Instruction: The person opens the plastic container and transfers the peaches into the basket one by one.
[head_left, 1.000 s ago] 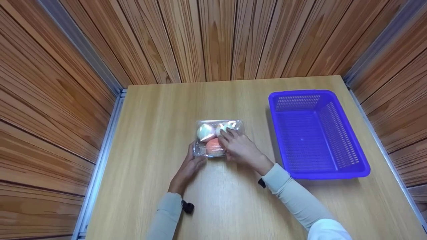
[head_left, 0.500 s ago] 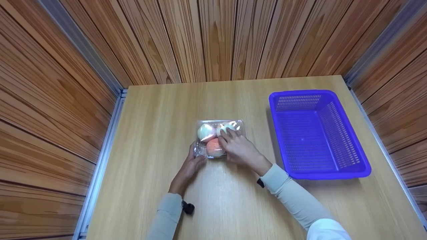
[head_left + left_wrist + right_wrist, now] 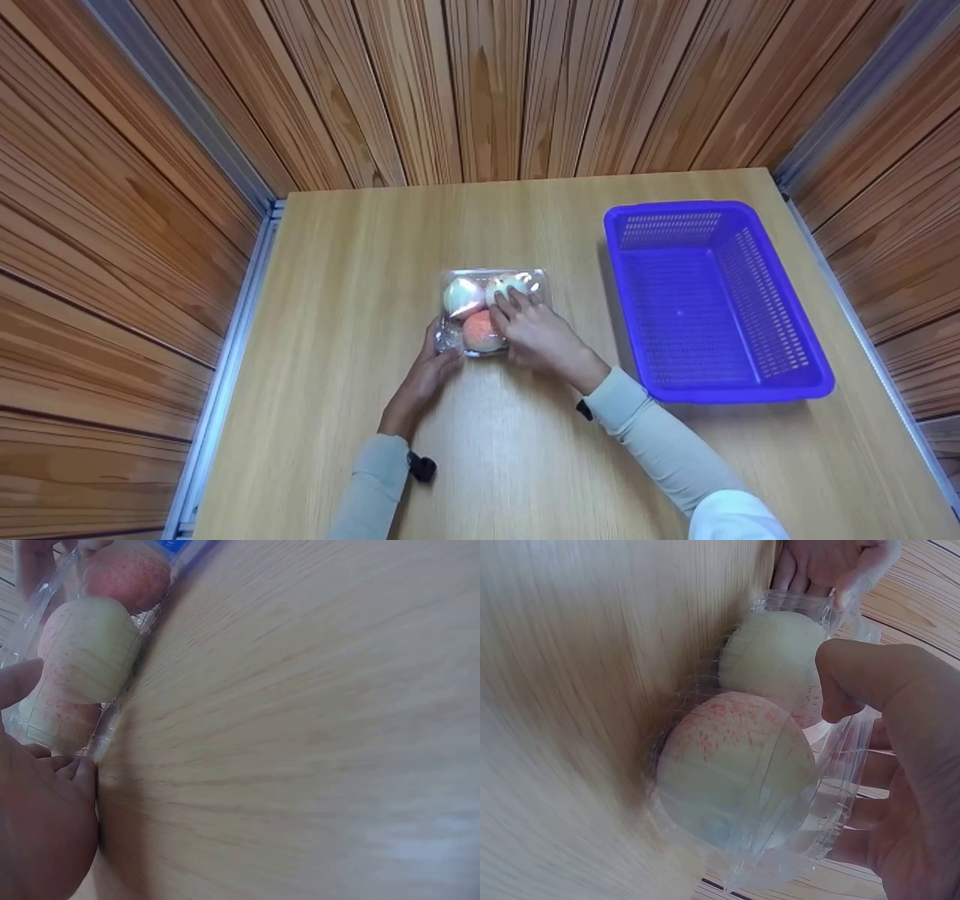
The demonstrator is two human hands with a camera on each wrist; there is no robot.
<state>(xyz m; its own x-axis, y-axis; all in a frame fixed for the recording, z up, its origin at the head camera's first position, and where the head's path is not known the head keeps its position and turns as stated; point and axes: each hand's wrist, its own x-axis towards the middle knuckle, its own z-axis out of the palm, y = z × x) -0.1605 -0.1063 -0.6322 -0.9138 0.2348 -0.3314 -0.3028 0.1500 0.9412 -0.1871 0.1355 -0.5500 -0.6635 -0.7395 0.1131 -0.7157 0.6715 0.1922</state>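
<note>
A clear plastic clamshell box (image 3: 450, 335) holding several peaches sits mid-table. Through its top I see a pale peach (image 3: 463, 298) and a reddish one (image 3: 482, 332). My left hand (image 3: 424, 371) grips the box's near left corner, its thumb (image 3: 21, 681) along the rim. Over the right side lies my right hand (image 3: 546, 339), fingers spread across the lid above another peach. The right wrist view shows that hand's bent thumb (image 3: 847, 682) at the box's rim, its fingers on the lid side, and a large pale peach with red flecks (image 3: 731, 772) inside.
A purple plastic basket (image 3: 750, 394) with slotted sides stands right of the box, near the table's right edge. Wood-panelled walls (image 3: 487, 90) enclose the table (image 3: 337, 300) at the back and both sides. A metal rail (image 3: 232, 337) runs along the left edge.
Almost nothing differs. Both hands stay on the box, with only a slight shift of the right fingers over the lid.
</note>
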